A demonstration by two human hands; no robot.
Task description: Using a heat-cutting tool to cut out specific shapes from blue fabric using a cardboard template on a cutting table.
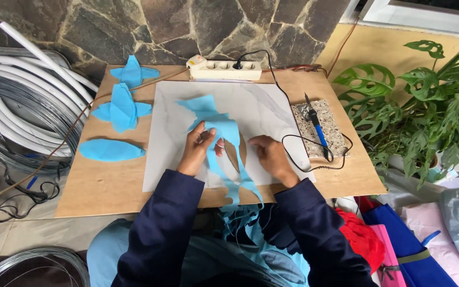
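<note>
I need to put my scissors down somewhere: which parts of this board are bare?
Bare: the white sheet between the power strip and the right hand; the wooden board below the blue leaf shape. Crowded: around both hands, and the speckled slab holding the soldering iron.
</note>
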